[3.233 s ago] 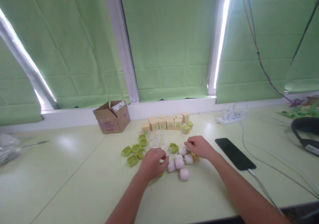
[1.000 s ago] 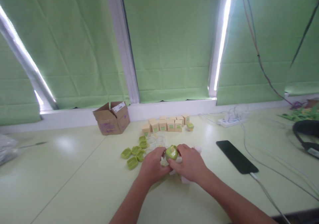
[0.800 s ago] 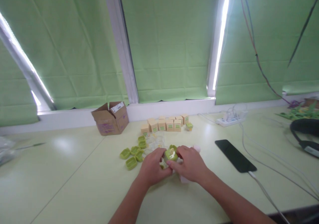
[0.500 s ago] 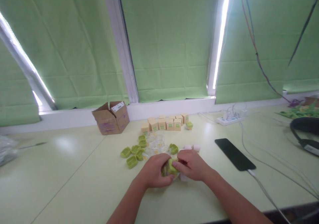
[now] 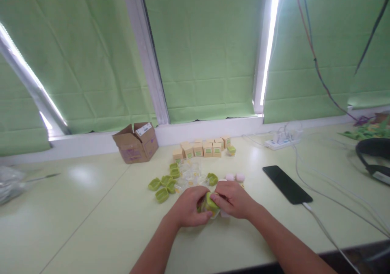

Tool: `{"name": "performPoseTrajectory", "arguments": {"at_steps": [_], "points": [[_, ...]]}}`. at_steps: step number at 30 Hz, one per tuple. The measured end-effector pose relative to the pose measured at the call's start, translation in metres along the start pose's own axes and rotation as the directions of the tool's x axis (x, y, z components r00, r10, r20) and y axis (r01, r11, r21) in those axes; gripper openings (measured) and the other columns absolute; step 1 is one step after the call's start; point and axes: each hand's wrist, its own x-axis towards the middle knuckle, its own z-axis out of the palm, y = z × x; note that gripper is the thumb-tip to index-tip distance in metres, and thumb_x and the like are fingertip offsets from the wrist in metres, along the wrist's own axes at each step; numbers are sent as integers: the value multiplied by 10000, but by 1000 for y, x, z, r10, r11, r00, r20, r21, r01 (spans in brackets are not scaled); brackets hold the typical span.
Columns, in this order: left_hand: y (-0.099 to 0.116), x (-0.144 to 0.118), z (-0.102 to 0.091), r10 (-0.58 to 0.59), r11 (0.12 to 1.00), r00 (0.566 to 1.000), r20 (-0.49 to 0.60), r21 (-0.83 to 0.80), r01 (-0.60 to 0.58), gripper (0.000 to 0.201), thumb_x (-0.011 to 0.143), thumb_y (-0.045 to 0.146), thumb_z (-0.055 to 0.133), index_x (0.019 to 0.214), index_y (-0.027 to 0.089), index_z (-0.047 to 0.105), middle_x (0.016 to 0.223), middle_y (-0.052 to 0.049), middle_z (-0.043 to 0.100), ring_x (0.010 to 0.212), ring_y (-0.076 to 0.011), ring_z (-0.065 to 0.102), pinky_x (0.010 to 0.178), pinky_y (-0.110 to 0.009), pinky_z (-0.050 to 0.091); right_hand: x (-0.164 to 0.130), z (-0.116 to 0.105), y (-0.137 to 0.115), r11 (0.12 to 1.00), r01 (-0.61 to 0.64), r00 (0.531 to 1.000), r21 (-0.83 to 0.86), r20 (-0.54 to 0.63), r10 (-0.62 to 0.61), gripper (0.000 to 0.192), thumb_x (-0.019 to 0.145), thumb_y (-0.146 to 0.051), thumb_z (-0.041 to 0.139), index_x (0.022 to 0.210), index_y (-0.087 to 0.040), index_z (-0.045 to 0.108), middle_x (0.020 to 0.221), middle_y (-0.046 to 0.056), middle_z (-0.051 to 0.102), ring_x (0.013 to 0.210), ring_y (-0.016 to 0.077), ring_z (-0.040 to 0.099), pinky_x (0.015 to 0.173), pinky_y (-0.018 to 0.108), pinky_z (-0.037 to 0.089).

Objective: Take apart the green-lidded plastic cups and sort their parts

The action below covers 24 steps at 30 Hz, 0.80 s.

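Observation:
Near the front of the table, my left hand (image 5: 191, 209) is closed around a small clear container with a green lid (image 5: 211, 203). My right hand (image 5: 234, 199) grips the same container from the other side, its thumb against the lid; the fingers partly cover it. Just beyond my hands lie several clear plastic pieces (image 5: 189, 171). Left of these are loose green lids (image 5: 162, 195), and another green lid (image 5: 212, 179) rests to their right. Small pale pink rolls (image 5: 240, 177) lie beyond my right hand. Something whitish beneath that hand is mostly hidden.
Several small tan boxes (image 5: 207, 149) stand in a cluster at the back, beside a green-lidded container (image 5: 231, 151). An open cardboard box (image 5: 137, 144) is at back left. To the right lie a phone (image 5: 287, 184) on a cable, a power strip (image 5: 282, 144) and a black headset (image 5: 373, 156).
Both hands stay on the container, which has tilted slightly so more of its side shows. The whole view has shifted a little; nothing else has visibly moved.

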Motion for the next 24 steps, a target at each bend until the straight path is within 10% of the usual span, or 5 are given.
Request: {"name": "performPoseTrajectory", "arguments": {"at_steps": [24], "points": [[2, -3, -13, -56, 998, 997, 50, 10, 56, 347, 586, 285, 672, 903, 206, 556, 699, 33, 531, 609, -131, 462, 594, -236, 352, 3, -29, 11, 943, -171, 910, 287, -321, 262, 260, 897, -287, 416, 691, -185, 538, 693, 20, 549, 657, 132, 511, 620, 254, 398]]}}
